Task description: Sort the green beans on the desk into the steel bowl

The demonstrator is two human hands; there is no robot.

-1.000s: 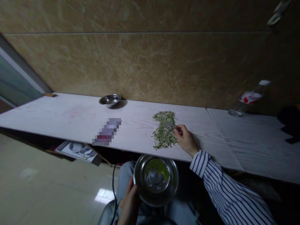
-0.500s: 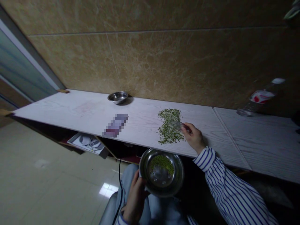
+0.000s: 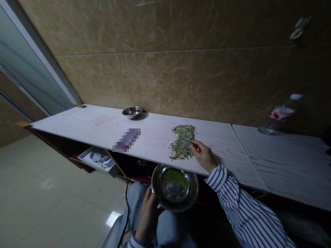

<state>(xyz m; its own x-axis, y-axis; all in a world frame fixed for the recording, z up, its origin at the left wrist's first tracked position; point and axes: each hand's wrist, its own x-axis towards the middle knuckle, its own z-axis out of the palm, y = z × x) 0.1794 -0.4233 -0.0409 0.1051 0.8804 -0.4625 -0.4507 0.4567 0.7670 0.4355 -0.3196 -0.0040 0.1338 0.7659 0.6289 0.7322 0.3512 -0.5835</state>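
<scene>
The background is being filled by a marble-patterned tile wall [image 3: 165, 79], crossed by thin joints. At left, a frosted panel [image 3: 23, 58] is being edged by a grey frame [image 3: 43, 50]. Dark shelving [image 3: 115, 163] is being overshadowed by a white wood-grain countertop [image 3: 157, 129]. A bright light patch [image 3: 112, 218] is being reflected by the glossy pale floor [image 3: 64, 196], while the right side is being dimmed by shadow.

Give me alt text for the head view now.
A person's right hand holds a blurred flat tool at green bits spread on a whitish counter, while the left hand holds a metal bowl of similar bits by the counter's edge. A second bowl and a bottle stand near the wall.
</scene>
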